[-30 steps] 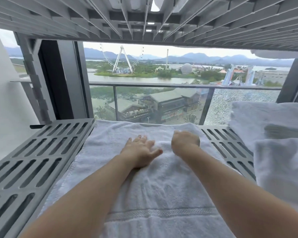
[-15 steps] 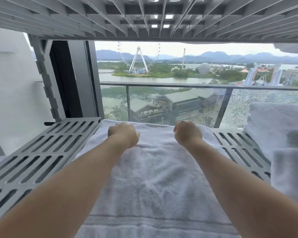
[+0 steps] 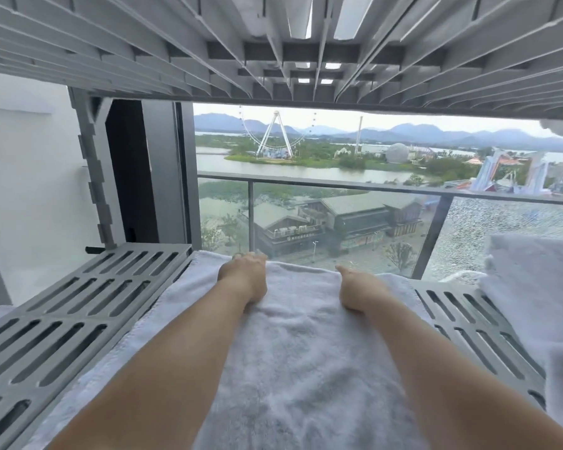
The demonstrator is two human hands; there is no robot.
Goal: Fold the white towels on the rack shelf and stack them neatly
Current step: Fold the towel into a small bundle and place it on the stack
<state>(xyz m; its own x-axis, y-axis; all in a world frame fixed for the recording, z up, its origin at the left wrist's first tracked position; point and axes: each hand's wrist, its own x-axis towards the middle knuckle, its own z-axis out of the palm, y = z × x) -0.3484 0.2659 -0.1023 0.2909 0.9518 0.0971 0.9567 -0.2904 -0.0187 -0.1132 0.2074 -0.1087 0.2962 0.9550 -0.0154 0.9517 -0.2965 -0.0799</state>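
A white towel (image 3: 293,352) lies spread lengthwise across the grey slotted rack shelf (image 3: 78,313), running from the near edge to the far edge. Both my arms stretch out over it. My left hand (image 3: 242,276) is at the towel's far edge, with its fingers curled over the hem. My right hand (image 3: 361,290) sits just short of the same far edge, thumb pointing forward and fingers curled down into the cloth; its fingertips are hidden. More white towels (image 3: 533,287) are piled on the shelf at the right.
Another slatted shelf (image 3: 273,43) hangs low overhead. Behind the rack is a window with a glass balcony railing (image 3: 338,186). Bare slotted shelf shows to the left of the towel and in a strip (image 3: 462,326) to its right. A white wall stands at the left.
Both hands have moved forward along the towel to its far edge. The left hand, flat a second ago, has curled and now grips the hem. The view has tilted up.
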